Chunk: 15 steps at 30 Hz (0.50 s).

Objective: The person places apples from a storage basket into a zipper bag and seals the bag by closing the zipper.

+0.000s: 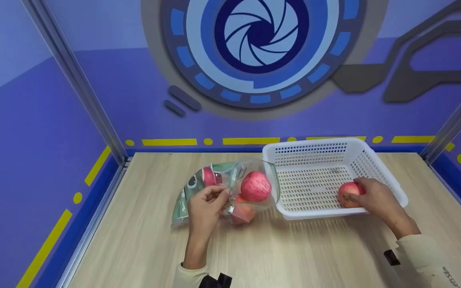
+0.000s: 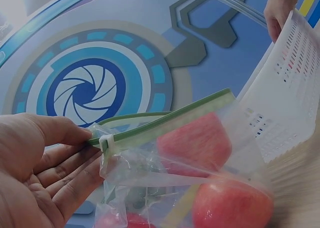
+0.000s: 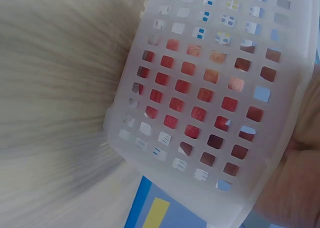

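My left hand [image 1: 207, 206] pinches the edge of a clear zip bag [image 2: 180, 120] beside its white slider, and the green-trimmed mouth gapes toward the basket. Several red apples lie in the bag, among them one apple [image 1: 256, 186] near the mouth and another apple [image 2: 232, 203] lower down. Over the near right side of the white plastic basket [image 1: 306, 214], my right hand [image 1: 378, 198] reaches in and grips an apple [image 1: 350, 194]. In the right wrist view that apple [image 3: 176, 104] shows red through the basket wall's holes, with the fingers mostly hidden.
The basket stands on a light wooden table [image 1: 294, 252], right of the bag and close to the back wall [image 1: 222, 124]. Metal posts [image 1: 90, 92] frame the corners. A dark strap piece [image 1: 391, 257] sits by the right sleeve.
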{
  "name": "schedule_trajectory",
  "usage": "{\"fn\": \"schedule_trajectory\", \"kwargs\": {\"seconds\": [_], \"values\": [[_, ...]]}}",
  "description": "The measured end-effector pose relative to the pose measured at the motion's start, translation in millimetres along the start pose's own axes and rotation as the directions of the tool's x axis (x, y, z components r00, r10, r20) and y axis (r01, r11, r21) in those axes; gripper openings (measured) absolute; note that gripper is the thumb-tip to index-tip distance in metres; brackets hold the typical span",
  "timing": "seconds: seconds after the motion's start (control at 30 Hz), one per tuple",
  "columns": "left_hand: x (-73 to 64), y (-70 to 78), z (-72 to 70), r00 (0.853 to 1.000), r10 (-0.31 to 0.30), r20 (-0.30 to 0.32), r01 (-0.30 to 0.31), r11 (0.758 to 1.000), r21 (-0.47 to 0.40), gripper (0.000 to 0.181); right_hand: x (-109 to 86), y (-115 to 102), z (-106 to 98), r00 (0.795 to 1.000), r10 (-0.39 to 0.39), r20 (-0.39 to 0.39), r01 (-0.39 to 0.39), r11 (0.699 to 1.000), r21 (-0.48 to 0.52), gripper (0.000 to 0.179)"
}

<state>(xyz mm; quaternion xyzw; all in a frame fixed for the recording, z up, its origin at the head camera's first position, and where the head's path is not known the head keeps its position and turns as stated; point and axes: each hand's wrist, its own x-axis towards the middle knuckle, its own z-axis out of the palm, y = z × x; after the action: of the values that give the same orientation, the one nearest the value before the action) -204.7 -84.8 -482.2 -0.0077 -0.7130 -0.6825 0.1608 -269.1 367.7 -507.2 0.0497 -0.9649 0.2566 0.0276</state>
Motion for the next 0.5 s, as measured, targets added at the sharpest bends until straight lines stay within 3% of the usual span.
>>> {"fn": "schedule_trajectory", "kwargs": {"seconds": [0.3,0.5], "values": [[0.0,-0.1,-0.1,1.000,0.021,0.005,-0.021,1.000,-0.001,0.006,-1.6,-0.5,0.5,1.000,0.011,-0.016,-0.011,1.000,0.024,0.072],[-0.4,-1.0,0.0,1.000,0.005,0.007,-0.005,1.000,-0.011,0.007,-1.8,0.4,-0.6,0.999,0.018,-0.034,-0.016,0.998,0.061,0.074]]}}
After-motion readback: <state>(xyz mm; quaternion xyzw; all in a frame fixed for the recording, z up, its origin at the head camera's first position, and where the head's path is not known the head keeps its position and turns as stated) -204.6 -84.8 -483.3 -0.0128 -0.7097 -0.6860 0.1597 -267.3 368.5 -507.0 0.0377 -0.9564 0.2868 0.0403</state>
